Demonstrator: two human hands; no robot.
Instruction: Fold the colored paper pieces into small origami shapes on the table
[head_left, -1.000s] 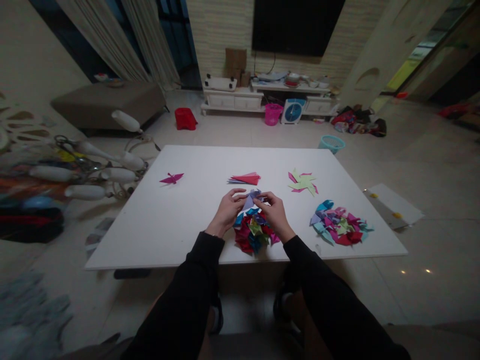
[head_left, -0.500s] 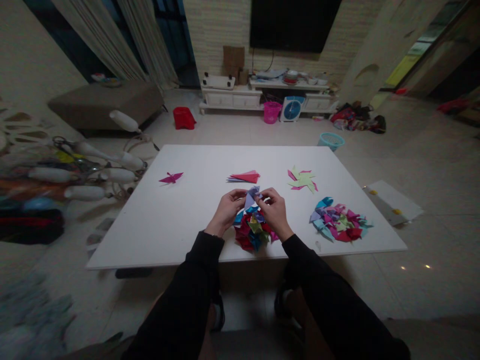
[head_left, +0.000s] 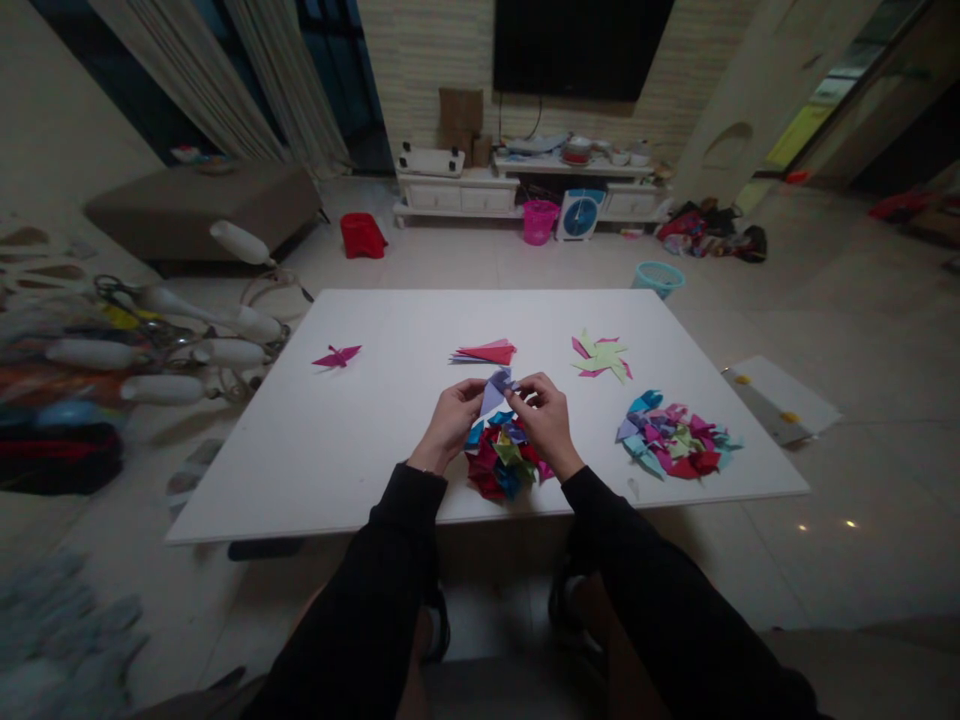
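Between my hands is a lavender folded paper piece (head_left: 495,391), held above the table. My left hand (head_left: 454,415) pinches its left side, and my right hand (head_left: 546,413) grips its right side with bent fingers. Just below and nearer to me lies a heap of folded paper pieces (head_left: 496,458) in red, blue, green and other colours; my right hand covers part of it. Beyond my hands rests a small stack of pointed folded papers (head_left: 486,352), red on top with lavender beneath.
A magenta paper crane (head_left: 337,357) sits at the left of the white table (head_left: 300,440). On the right are a green and pink paper star (head_left: 601,356) and a second pile of coloured folded papers (head_left: 675,438). A blue basket (head_left: 658,277) stands behind the table.
The lavender paper has tilted and shows more of its flat face on the left. Both hands keep their hold. The whole view has shifted slightly.
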